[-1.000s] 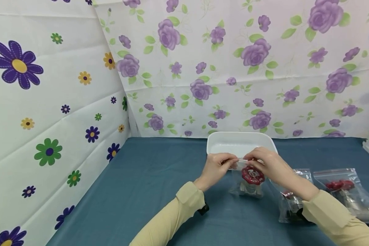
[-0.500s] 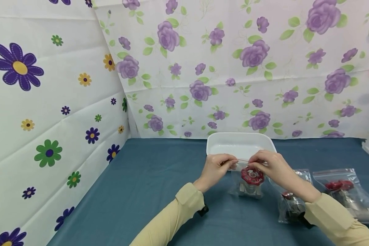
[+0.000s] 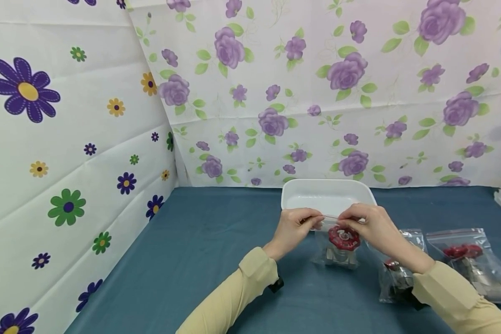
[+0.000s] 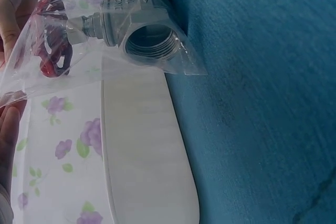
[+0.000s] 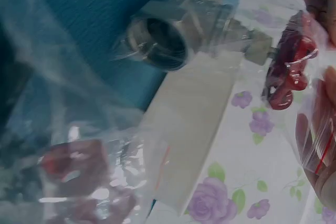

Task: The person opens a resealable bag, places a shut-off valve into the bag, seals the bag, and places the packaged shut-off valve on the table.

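Between my two hands stands a clear zip bag (image 3: 320,248) with a metal valve (image 3: 341,257) inside, topped by a red handwheel (image 3: 344,238). The left hand (image 3: 290,229) pinches the left end of the bag's top edge. My right hand (image 3: 371,229) pinches that edge farther right, where a thin reddish zip line runs. Through the plastic, the valve's threaded opening shows in the left wrist view, on the valve body (image 4: 144,19), and in the right wrist view on the same valve (image 5: 184,24). From the wrist views, fingers of both hands are partly cut off at the frame edge.
Behind the bag is a white plastic tray (image 3: 325,182). To the right lie two more bagged valves, a nearer bag (image 3: 394,280) partly under my right forearm and a farther bag (image 3: 478,269). A blue cloth (image 3: 217,232) covers the table; flowered curtains stand behind and left.
My right hand has slid a little to the right along the bag's top edge, leaving a wider gap between the hands. The left hand has stayed in place.
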A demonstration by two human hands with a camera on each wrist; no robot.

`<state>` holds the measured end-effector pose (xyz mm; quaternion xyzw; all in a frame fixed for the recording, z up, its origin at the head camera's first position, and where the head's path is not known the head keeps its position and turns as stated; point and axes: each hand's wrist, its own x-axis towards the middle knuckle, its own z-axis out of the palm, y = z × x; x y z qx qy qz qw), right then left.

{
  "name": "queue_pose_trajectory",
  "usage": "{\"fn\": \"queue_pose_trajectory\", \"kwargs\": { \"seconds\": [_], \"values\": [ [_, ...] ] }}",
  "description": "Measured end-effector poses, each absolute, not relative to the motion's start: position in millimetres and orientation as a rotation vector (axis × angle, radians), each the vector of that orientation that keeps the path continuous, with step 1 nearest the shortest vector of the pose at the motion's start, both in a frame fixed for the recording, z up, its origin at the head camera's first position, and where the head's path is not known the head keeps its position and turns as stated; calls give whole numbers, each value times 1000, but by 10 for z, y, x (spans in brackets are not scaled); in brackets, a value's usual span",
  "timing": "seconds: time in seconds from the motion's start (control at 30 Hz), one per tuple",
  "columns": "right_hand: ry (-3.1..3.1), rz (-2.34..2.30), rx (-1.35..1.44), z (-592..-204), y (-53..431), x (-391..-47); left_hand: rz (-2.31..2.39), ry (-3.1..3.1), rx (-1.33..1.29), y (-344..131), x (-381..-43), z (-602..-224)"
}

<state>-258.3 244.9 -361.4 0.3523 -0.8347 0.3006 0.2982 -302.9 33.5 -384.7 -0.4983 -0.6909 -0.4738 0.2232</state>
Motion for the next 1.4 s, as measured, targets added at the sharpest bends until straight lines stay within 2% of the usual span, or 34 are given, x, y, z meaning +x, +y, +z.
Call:
{"fn": "queue_pose_trajectory", "kwargs": {
  "seconds": [0.17, 0.4, 0.73, 0.93, 1.4],
  "values": [
    [-2258, 817, 927, -3626, 2498, -2573, -1293, -1908, -1361, 334, -3013, -3828],
    [-2271, 813, 895, -3630, 2542, -2582, -1342, -1891, -1353, 296, -2811, -3616],
    [-2226, 698, 868, -3670, 2513, -2576, -1328, -1893, -1363, 360, -3048, -3888],
    [-2227, 750, 888, -3655, 2532, -2563, -1333, -1899, -1354, 365, -3056, -3900],
    [-2275, 807, 851, -3712, 2652, -2552, -1411, -1888, -1362, 293, -2759, -3597]
  ]
}}
